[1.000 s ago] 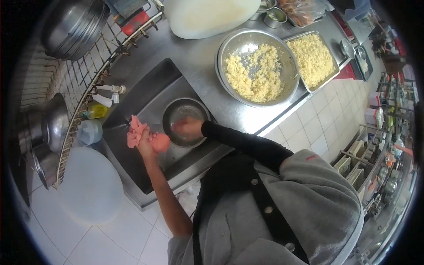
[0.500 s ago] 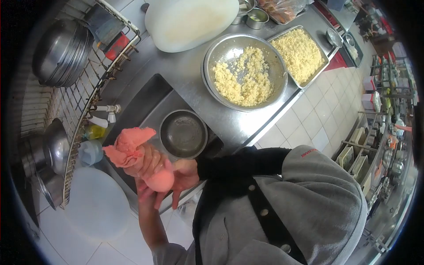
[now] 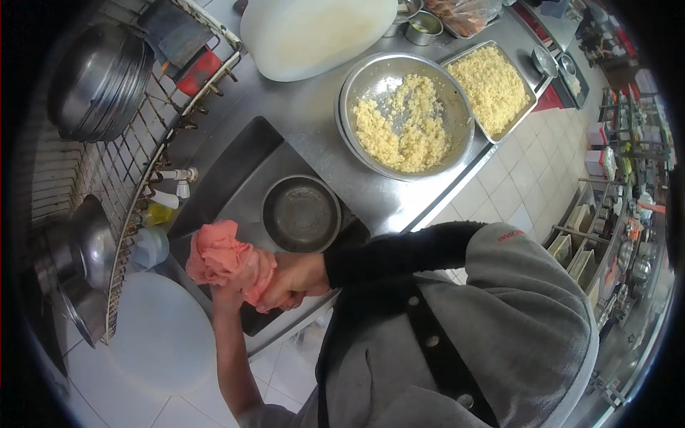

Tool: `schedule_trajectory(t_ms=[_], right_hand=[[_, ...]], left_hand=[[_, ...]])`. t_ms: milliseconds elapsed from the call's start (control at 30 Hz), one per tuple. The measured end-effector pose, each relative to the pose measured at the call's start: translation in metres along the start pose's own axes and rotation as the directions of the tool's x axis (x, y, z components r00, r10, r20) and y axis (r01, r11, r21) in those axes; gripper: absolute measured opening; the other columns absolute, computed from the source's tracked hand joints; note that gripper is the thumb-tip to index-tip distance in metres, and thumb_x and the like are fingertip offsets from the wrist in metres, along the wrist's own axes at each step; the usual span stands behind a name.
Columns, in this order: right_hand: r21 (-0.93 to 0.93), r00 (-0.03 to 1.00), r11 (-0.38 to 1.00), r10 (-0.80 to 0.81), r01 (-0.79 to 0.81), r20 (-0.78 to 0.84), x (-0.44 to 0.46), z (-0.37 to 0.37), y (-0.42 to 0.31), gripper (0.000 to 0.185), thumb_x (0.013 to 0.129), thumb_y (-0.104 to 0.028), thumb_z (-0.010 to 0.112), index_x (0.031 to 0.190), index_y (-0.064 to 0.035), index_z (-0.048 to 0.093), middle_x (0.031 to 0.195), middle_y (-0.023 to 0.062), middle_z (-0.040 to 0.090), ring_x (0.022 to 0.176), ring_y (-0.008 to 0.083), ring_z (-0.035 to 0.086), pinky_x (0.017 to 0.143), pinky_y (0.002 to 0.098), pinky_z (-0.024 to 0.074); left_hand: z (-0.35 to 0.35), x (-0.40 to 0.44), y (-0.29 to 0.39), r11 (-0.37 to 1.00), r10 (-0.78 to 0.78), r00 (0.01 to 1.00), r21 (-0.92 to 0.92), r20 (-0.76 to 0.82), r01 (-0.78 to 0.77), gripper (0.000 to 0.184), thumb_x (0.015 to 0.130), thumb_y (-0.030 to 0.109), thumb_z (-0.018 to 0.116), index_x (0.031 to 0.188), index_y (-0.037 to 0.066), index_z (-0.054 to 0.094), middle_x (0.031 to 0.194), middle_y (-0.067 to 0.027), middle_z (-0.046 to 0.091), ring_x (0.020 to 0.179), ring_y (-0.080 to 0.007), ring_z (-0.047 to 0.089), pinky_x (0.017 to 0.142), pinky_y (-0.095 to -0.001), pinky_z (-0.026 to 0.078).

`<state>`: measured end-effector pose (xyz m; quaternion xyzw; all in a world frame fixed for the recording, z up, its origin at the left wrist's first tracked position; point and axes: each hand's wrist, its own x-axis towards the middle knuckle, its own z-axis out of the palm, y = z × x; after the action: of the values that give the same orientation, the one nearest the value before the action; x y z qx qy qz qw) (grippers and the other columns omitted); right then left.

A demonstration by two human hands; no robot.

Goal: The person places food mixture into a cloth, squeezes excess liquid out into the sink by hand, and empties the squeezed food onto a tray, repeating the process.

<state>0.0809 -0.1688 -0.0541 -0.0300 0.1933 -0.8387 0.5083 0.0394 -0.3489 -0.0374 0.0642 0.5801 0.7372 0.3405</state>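
Observation:
A crumpled pink cloth (image 3: pixel 217 251) is bunched up above the near left part of the sink (image 3: pixel 239 175). Wrapped round it is my left hand (image 3: pixel 250 274), its fingers partly covered by the cloth. My right hand (image 3: pixel 298 279) presses against the left one from the right, closed on the cloth's lower end. Just beyond the hands, a round dark metal pan (image 3: pixel 302 214) rests in the sink, apart from both.
A large metal bowl (image 3: pixel 464 128) and a tray (image 3: pixel 531 107), both with yellow crumbly food, stand on the steel counter. Behind is a white board (image 3: pixel 314 36). A wire rack (image 3: pixel 153 135) with bowls, a faucet (image 3: pixel 175 175) and a pale round lid (image 3: pixel 160 332) are left.
My right hand has come out of the pan to my left hand, first with open fingers, and has now closed on the cloth. The cloth has moved nearer my body.

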Motion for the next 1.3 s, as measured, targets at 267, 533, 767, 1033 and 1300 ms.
schedule_trajectory(t_ms=[267,533,767,1033,1300], right_hand=[[-0.328,0.947,0.939,-0.006,-0.105,-0.322,0.014,-0.034,0.018,0.019,0.07,-0.012,0.081,0.07,-0.0091,0.062,0.06,-0.0008,0.056,0.047,0.0079,0.046,0.041,0.025,0.0308],[-0.619,0.836,0.781,-0.285,-0.081,-0.469,0.065,-0.141,0.081,0.023,0.066,-0.026,0.082,0.064,-0.0098,0.065,0.057,0.0022,0.061,0.046,0.0123,0.055,0.04,0.0295,0.0426],[-0.658,0.742,0.694,-0.269,-0.293,-0.614,0.06,-0.166,0.079,0.028,0.064,-0.031,0.083,0.071,-0.0065,0.07,0.065,0.0065,0.069,0.053,0.0173,0.064,0.056,0.032,0.053],[-0.866,0.696,0.425,-0.538,-0.263,-0.476,0.09,-0.226,0.11,0.038,0.068,-0.036,0.079,0.092,-0.007,0.074,0.08,0.0164,0.073,0.074,0.0358,0.071,0.073,0.0413,0.0562],[-0.847,0.625,0.362,-0.573,-0.388,-0.531,0.09,-0.243,0.117,0.046,0.068,-0.038,0.082,0.09,0.0007,0.071,0.089,0.0238,0.072,0.088,0.0412,0.071,0.08,0.0485,0.0565]], left_hand=[[-0.027,-0.002,-0.068,0.993,-0.002,0.946,0.113,-0.323,0.041,0.012,0.095,0.003,0.065,0.104,0.004,0.057,0.086,-0.003,0.061,0.072,-0.0112,0.058,0.066,-0.0267,0.049],[-0.073,0.056,-0.169,0.903,0.213,0.84,0.429,-0.499,0.026,0.011,0.094,0.005,0.064,0.104,0.005,0.06,0.085,-0.001,0.06,0.072,-0.0105,0.059,0.063,-0.0293,0.049],[-0.055,0.083,-0.18,0.906,0.038,0.804,0.36,-0.593,0.223,0.022,0.09,0.009,0.066,0.111,0.002,0.063,0.096,-0.0059,0.067,0.078,-0.015,0.065,0.066,-0.0333,0.053],[-0.079,0.112,-0.215,0.861,0.157,0.771,0.467,-0.618,0.2,0.011,0.091,0.008,0.063,0.101,0.002,0.063,0.086,-0.0062,0.064,0.069,-0.0166,0.062,0.059,-0.0328,0.05],[-0.044,0.12,-0.214,0.806,0.354,0.611,0.562,-0.708,0.184,0.01,0.092,0.011,0.065,0.1,0.004,0.064,0.096,-0.0024,0.058,0.072,-0.0155,0.059,0.057,-0.0325,0.049]])
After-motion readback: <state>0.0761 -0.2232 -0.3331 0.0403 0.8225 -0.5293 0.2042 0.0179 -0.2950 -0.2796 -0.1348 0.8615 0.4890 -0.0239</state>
